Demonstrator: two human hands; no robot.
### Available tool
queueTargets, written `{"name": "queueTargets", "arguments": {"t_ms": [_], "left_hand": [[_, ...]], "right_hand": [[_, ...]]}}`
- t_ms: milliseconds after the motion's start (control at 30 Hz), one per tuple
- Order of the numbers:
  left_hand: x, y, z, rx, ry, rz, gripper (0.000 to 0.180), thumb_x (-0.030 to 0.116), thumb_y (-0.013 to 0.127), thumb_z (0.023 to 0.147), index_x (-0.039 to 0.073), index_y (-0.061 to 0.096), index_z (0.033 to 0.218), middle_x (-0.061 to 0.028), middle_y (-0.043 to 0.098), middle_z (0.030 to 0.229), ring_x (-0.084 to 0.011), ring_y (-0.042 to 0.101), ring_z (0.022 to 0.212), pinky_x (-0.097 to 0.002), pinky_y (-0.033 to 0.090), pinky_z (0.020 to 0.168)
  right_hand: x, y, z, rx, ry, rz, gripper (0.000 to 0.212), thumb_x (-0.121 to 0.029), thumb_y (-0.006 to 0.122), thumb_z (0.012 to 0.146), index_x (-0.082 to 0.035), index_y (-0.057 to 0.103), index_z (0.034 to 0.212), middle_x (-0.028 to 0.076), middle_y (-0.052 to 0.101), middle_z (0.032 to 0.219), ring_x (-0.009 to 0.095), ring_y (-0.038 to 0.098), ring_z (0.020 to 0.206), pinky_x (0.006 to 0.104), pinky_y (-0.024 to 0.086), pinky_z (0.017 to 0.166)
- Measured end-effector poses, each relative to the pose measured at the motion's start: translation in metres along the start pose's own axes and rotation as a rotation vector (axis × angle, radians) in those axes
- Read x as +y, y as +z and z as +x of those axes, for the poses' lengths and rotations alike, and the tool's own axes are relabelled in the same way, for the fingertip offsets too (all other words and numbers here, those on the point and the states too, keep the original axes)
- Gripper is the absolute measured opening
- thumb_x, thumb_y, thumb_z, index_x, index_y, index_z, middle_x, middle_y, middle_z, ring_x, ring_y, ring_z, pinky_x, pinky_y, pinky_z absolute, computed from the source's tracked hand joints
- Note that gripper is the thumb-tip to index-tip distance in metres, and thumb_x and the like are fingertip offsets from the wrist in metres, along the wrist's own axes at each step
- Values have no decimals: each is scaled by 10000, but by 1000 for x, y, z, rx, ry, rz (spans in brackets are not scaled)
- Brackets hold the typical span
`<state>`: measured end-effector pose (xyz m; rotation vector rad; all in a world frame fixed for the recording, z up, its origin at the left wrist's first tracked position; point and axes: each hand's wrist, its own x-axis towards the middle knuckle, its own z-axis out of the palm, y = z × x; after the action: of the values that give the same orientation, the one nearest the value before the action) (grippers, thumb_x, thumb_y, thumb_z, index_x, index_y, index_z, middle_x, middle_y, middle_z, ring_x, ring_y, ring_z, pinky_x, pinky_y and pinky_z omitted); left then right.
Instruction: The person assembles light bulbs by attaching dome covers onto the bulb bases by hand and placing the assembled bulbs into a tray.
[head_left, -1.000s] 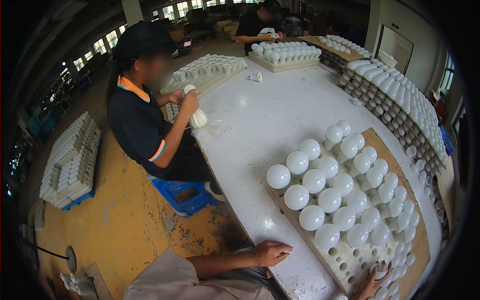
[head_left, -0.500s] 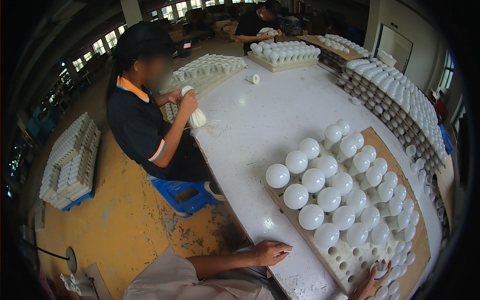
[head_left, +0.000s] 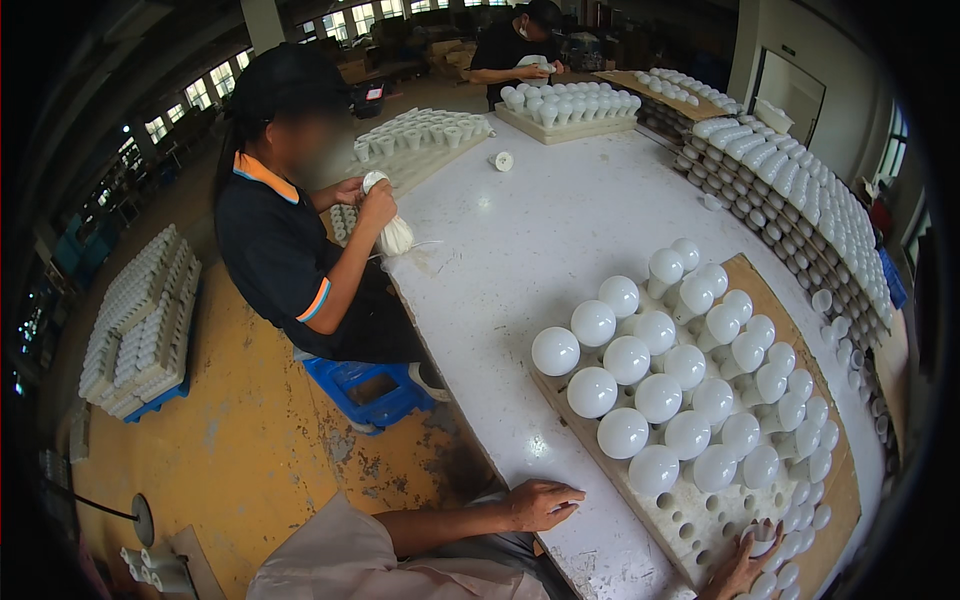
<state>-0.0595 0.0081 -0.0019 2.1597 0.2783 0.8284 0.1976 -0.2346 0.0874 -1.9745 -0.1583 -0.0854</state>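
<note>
One white cup-like piece sits in the right hand beside bulbs

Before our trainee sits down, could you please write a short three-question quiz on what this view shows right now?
1. Multiple choice. Look at the perforated tray carrying white globe bulbs. Where do most of its visible bare holes lie?
A, at the far end
B, toward the right hand
C, nowhere; none show

2. True or false. The person's left hand is gripping a globe bulb.

3. Fill in the missing word. The plastic stool under the seated co-worker is ____.

Key: 1, B. 2, false; that hand is empty. 3, blue.
</note>
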Motion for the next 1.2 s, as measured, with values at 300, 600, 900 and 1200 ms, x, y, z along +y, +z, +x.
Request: {"name": "queueTargets", "arguments": {"t_ms": [300, 600, 900, 1200], "left_hand": [[-2, 3, -1, 13, 32, 10, 222, 44, 680, 770, 39, 628, 985, -101, 681, 871, -232, 667, 682, -324, 551, 613], [0, 0, 1, -6, 25, 10, 222, 37, 678, 769, 37, 624, 985, -100, 679, 875, -229, 664, 677, -318, 545, 600], [-2, 2, 0, 10, 40, 12, 221, 43, 680, 770, 43, 627, 984, -99, 679, 857, -231, 663, 676, -324, 545, 605], [0, 0, 1, -2, 27, 6, 219, 42, 680, 770, 41, 629, 984, -96, 680, 858, -223, 663, 669, -316, 544, 600]], "right_hand": [[19, -10, 14, -33, -95, 109, 614, -174, 542, 844, -118, 304, 1407, 168, 460, 1285, 297, 509, 1110, 360, 478, 828], [-51, 9, -3, -48, -106, 62, 598, -194, 539, 849, -117, 319, 1399, 169, 471, 1274, 300, 517, 1089, 366, 479, 824], [-89, 21, -18, -65, -117, 16, 583, -214, 537, 853, -116, 334, 1391, 170, 482, 1263, 302, 525, 1068, 372, 479, 820], [-107, 24, -28, -82, -126, -31, 569, -235, 534, 858, -115, 350, 1382, 172, 493, 1252, 305, 533, 1047, 379, 479, 816]]}}
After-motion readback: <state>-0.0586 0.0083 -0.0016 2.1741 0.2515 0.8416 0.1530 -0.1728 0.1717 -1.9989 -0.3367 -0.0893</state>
